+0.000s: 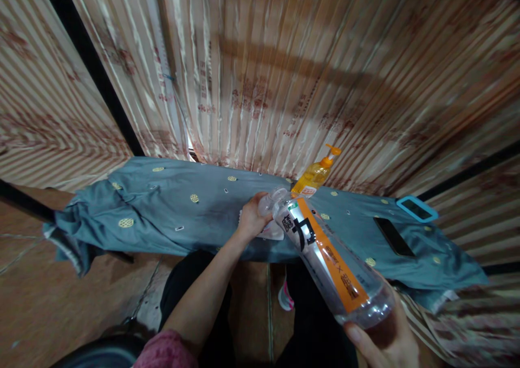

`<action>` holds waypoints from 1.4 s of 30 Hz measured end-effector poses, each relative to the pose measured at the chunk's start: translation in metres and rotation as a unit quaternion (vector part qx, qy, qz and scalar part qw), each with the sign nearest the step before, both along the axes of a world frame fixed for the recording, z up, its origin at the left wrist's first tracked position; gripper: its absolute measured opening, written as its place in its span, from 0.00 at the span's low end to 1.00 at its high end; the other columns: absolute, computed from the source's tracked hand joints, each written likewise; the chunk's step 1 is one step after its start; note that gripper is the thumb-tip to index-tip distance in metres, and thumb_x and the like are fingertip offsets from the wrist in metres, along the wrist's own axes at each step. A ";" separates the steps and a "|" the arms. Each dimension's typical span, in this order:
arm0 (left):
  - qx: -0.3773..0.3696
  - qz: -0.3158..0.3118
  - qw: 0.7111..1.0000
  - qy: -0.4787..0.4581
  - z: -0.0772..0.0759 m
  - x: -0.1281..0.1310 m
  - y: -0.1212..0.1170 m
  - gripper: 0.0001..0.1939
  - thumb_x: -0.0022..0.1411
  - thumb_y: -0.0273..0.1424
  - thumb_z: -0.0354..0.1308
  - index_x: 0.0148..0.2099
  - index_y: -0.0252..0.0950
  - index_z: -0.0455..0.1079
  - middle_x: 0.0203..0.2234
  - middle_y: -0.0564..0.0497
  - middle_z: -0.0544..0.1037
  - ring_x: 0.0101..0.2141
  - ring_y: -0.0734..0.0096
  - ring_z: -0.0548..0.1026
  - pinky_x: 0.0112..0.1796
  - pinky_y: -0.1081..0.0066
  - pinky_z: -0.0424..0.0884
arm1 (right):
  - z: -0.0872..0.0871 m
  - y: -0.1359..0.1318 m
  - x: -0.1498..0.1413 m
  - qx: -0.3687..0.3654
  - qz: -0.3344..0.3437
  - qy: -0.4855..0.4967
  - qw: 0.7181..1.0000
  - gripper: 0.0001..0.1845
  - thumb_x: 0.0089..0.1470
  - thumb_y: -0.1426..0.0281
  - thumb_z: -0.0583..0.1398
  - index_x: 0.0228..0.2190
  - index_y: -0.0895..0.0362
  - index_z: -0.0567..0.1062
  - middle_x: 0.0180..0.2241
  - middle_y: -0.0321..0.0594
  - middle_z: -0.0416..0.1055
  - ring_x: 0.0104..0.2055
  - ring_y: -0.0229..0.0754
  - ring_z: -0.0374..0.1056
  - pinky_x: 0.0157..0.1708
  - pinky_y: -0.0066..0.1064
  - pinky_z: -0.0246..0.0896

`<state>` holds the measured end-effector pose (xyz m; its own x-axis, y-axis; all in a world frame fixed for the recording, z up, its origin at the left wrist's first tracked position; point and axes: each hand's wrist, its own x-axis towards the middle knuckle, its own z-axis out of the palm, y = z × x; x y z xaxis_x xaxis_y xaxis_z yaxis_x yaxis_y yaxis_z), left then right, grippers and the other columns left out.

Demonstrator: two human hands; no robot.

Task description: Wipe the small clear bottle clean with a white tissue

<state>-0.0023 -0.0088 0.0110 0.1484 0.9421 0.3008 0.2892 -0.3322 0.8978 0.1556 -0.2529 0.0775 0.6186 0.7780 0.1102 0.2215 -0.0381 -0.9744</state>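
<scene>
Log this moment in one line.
right hand: holding clear bottle near base | pose: tilted, top toward left hand | phone: on cloth

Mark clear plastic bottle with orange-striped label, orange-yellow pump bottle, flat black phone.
Clear plastic bottle with orange-striped label [331, 260]: head view, on the label.
Orange-yellow pump bottle [312, 177]: head view, on its body.
Flat black phone [393, 237]: head view, on its dark face.

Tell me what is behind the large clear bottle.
Behind the large clear bottle, held near its base by the right hand, are the yellow pump bottle and part of the patterned cloth. Whatever lies directly behind the bottle's label cannot be seen.
</scene>
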 end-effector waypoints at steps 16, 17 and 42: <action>0.002 0.000 1.000 -0.006 -0.002 0.001 0.000 0.26 0.50 0.27 0.70 0.52 0.33 0.72 0.46 0.42 0.82 0.48 0.55 0.80 0.51 0.60 0.74 | 0.002 0.001 -0.003 0.008 -0.005 0.014 1.000 0.44 0.40 0.55 0.73 0.56 0.53 0.66 0.53 0.47 0.75 0.54 0.58 0.72 0.50 0.39 0.69; 0.003 0.000 1.000 -0.007 -0.002 0.001 0.000 0.26 0.50 0.27 0.70 0.52 0.34 0.72 0.46 0.43 0.82 0.48 0.55 0.80 0.51 0.60 0.74 | 0.002 0.002 -0.003 0.008 -0.007 0.016 1.000 0.45 0.39 0.55 0.74 0.56 0.53 0.66 0.53 0.47 0.74 0.54 0.58 0.72 0.50 0.39 0.68; -0.010 -0.001 1.000 0.000 -0.002 0.001 0.001 0.26 0.49 0.26 0.70 0.52 0.35 0.72 0.46 0.45 0.83 0.48 0.56 0.80 0.51 0.61 0.75 | 0.007 0.002 -0.006 -0.006 -0.012 0.004 1.000 0.45 0.40 0.53 0.73 0.56 0.55 0.66 0.50 0.46 0.77 0.51 0.56 0.74 0.48 0.38 0.70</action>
<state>-0.0010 -0.0077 0.0093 0.1506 0.9476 0.2818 0.2890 -0.3148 0.9041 0.1492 -0.2506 0.0847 0.6372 0.7646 0.0970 0.2136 -0.0543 -0.9754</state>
